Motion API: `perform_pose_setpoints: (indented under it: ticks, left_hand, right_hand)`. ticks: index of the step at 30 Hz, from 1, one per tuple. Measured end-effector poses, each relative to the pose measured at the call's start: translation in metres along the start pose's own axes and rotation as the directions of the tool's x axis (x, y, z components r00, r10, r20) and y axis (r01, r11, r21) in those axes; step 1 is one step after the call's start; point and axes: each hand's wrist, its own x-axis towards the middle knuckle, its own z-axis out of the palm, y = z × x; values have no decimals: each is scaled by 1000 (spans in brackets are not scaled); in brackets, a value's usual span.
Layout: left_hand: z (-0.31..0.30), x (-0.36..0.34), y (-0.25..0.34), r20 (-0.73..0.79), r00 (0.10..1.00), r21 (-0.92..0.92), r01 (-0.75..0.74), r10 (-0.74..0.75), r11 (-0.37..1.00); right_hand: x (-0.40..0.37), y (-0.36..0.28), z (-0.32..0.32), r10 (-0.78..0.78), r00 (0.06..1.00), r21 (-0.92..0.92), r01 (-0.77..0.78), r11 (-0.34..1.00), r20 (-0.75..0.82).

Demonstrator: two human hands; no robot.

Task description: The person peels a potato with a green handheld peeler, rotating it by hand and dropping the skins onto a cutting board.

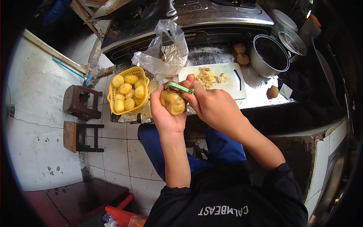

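Observation:
In my left hand (168, 117) rests a potato (173, 103), its brown skin partly off and pale flesh showing. My right hand (213, 100) grips a green peeler (179, 88), whose head lies against the top of the potato. Just beyond both hands is a white cutting board (229, 81) with a heap of peelings (206, 78) on it. To the left stands a yellow plastic basket (110, 99) holding several peeled potatoes (124, 89). The fingertips of my right hand are partly hidden behind the peeler.
A clear plastic bag (166, 49) lies behind the basket, before the gas stove (223, 19). Right of the board are unpeeled potatoes (242, 59), a metal pot (256, 67) and a wire strainer (290, 39). Stools (77, 99) stand on the floor at left.

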Motion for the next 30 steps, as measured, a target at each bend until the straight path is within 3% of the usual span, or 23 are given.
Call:
perform_pose_setpoints:
  ticks: [4, 7, 9, 10, 12, 13, 16, 17, 18, 20, 22, 24, 25, 28, 30]
  left_hand:
    - [2, 7, -9, 55, 998, 97, -3, -2, 995]
    - [0, 15, -20, 61, 998, 18, -2, 1, 1000]
    - [-5, 24, -26, 14, 1000, -77, 8, -7, 997]
    - [-14, 26, -28, 14, 1000, -76, 6, -4, 997]
    - [-21, 30, -30, 22, 1000, -107, 7, -4, 994]
    - [-20, 32, -31, 21, 1000, -108, 9, -6, 994]
    - [-14, 31, -34, -41, 998, 24, -49, 50, 998]
    - [-17, 34, -33, -75, 995, 22, -64, 66, 998]
    - [-19, 36, -32, -74, 995, 23, -67, 68, 998]
    - [-25, 37, -30, 24, 999, -55, -36, 37, 998]
    - [-30, 40, -27, 50, 998, -113, -30, 35, 993]
    - [-34, 40, -25, 41, 998, -169, -39, 46, 985]
    - [-35, 40, -24, 42, 998, -168, -41, 49, 985]
    - [-38, 42, -22, 20, 998, -148, -61, 65, 987]
    - [-42, 44, -25, -16, 995, -176, -97, 95, 980]
  right_hand:
    - [4, 0, 5, 47, 997, 3, -47, 999, -61]
    - [10, 6, 17, 158, 985, -13, -159, 987, -75]
    - [16, 19, 34, 205, 959, 238, -157, 958, -195]
    - [17, 21, 38, 203, 959, 239, -154, 959, -196]
    - [23, 25, 38, 408, 910, 705, -245, 666, -69]
    - [19, 20, 27, 398, 917, 585, -313, 748, -18]
    - [16, 29, 39, 382, 924, 577, -305, 758, -12]
    - [18, 39, 51, 385, 920, 711, -226, 666, -68]
    - [21, 41, 46, 383, 921, 711, -224, 666, -68]
    - [24, 45, 33, 480, 877, 775, -316, 547, 19]
    - [29, 56, 31, 450, 892, 751, -271, 602, -38]
    - [31, 72, 27, 406, 913, 352, -369, 860, -36]
    - [31, 78, 28, 393, 918, 304, -361, 882, -50]
    - [25, 80, 22, 409, 912, 369, -366, 854, -42]
    - [15, 65, 22, 331, 944, 438, -294, 849, -9]
